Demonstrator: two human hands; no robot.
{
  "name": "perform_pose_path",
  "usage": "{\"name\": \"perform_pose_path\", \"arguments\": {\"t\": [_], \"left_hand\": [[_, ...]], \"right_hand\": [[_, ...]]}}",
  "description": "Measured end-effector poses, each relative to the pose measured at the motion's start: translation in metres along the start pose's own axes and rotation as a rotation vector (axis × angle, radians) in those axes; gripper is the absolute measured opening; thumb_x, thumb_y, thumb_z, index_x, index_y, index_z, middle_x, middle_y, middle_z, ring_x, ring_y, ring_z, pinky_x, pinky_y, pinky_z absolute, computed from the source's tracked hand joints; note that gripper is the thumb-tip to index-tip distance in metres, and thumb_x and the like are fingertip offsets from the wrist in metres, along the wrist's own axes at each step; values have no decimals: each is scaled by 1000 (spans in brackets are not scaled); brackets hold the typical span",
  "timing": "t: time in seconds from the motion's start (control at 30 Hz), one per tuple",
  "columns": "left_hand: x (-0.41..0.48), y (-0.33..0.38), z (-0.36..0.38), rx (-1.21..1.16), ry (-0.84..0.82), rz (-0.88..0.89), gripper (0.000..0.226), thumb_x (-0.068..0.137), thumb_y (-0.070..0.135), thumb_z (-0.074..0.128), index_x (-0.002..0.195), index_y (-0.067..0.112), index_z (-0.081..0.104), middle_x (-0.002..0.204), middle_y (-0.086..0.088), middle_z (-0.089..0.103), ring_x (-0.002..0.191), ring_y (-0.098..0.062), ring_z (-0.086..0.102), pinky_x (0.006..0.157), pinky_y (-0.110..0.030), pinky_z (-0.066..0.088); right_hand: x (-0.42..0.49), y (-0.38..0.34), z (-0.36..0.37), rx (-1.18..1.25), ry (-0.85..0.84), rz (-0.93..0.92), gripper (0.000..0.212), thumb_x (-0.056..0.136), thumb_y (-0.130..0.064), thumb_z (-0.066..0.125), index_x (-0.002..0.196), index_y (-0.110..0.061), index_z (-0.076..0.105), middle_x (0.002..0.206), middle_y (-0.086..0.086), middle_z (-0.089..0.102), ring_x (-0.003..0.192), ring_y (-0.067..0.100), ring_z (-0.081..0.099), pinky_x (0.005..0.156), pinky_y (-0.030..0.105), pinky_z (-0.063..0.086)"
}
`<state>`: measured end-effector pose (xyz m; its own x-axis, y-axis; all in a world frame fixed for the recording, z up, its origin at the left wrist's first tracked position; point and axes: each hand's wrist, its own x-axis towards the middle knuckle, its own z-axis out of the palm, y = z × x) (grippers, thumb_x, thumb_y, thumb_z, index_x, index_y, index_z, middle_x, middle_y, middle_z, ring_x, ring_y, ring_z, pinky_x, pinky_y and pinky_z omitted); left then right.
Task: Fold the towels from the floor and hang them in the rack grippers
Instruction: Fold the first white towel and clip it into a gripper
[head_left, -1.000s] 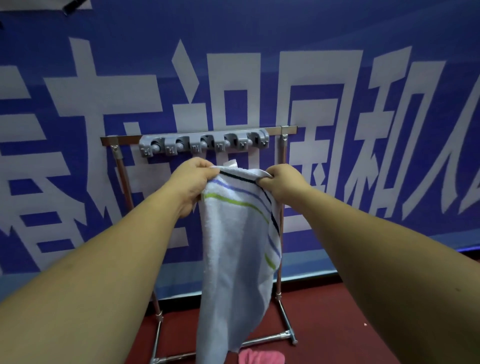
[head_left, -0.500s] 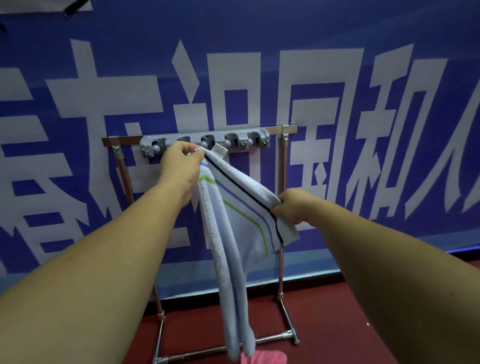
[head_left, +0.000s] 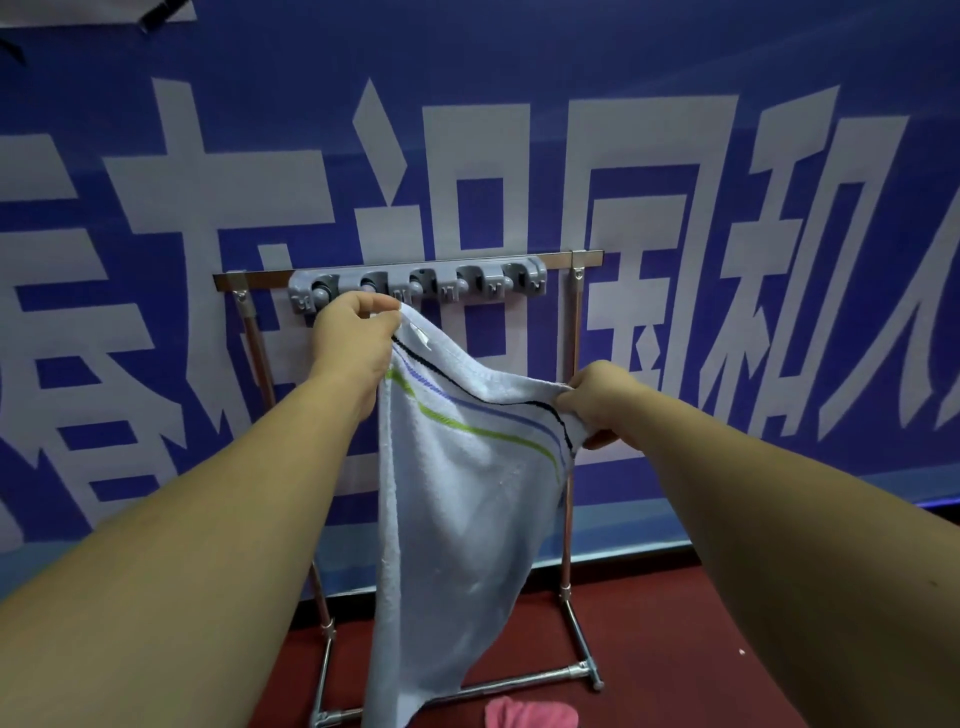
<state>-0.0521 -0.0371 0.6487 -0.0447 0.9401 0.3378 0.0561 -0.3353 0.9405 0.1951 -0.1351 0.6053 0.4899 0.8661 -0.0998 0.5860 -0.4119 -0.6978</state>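
A white towel (head_left: 457, 509) with green, blue and black stripes hangs in front of the rack, held by both hands. My left hand (head_left: 353, 338) pinches its upper corner right under the grey gripper strip (head_left: 415, 283), close to the second gripper from the left. My right hand (head_left: 602, 400) grips the other top corner, lower and to the right. The top edge slopes down from left to right. Every gripper that shows is without a towel.
The gripper strip sits on a metal bar of a free-standing rack (head_left: 574, 364) with chrome feet on the red floor (head_left: 649, 649). A pink towel (head_left: 530, 714) lies on the floor by the rack's base. A blue banner (head_left: 727, 156) with white characters fills the background.
The towel has spread wider between my hands; before it hung bunched in narrow folds. My right hand has moved outward to the right, and my left hand stays up at the gripper strip.
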Motion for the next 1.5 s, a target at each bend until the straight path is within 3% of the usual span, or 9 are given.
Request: {"name": "perform_pose_path", "arguments": {"t": [0.17,0.3,0.43,0.57,0.73,0.83,1.03,1.3,1.5], "left_hand": [[-2,-7,-2,9,-32,0,18,97,6,70,94,23,74,109,-7,74,92,-21,69,73,-32,60],[-9,-14,-3,2,-81,-32,16,96,4,72,94,19,74,102,-3,75,95,-16,70,79,-28,56],[-15,-19,-2,-7,-134,-49,17,94,3,73,95,20,74,100,-3,76,91,-17,71,76,-28,59],[-21,-21,-1,-7,-165,-106,26,84,13,74,105,29,71,108,-11,77,100,-38,76,86,-58,65],[-27,-24,10,-51,-263,-130,11,98,5,70,105,13,67,109,-16,77,96,-31,78,84,-47,66],[-29,-23,12,-81,-324,-135,8,100,5,68,105,11,67,104,-15,77,85,-24,77,79,-40,66],[-33,-21,9,-177,-392,-181,13,103,5,67,116,4,65,107,-19,77,88,-27,78,83,-42,67],[-33,-24,6,-329,-413,-224,9,98,3,72,104,9,68,107,-19,80,94,-30,79,97,-50,62],[-34,-21,1,-387,-441,-239,8,99,3,70,105,7,68,116,-24,77,101,-33,78,91,-46,64]], "right_hand": [[-5,-12,-2,228,-27,-20,17,98,-18,73,112,-8,69,104,22,74,88,34,77,74,45,68],[-11,-26,-1,552,-38,-44,25,101,-13,68,125,-19,67,112,16,68,81,30,72,54,32,62],[-17,-39,1,793,-17,-35,23,103,-4,58,117,-15,72,112,19,66,77,32,71,47,31,59],[-27,-44,5,748,-138,-114,17,103,-5,57,114,0,69,90,21,68,59,27,68,55,35,64],[-36,-62,11,741,-323,-184,27,99,3,46,118,4,65,99,26,78,88,36,79,85,45,66],[-40,-63,11,635,-376,-254,16,97,5,61,111,1,67,108,29,77,98,34,77,89,41,65],[-36,-62,15,594,-237,-321,27,102,-10,67,121,8,64,102,22,79,72,25,74,80,41,67],[-34,-69,24,596,-170,-344,31,101,-15,70,119,9,62,85,15,77,60,22,70,70,40,66],[-32,-74,29,618,-106,-347,25,102,-16,69,112,6,65,82,16,75,53,20,65,63,35,64]]}}
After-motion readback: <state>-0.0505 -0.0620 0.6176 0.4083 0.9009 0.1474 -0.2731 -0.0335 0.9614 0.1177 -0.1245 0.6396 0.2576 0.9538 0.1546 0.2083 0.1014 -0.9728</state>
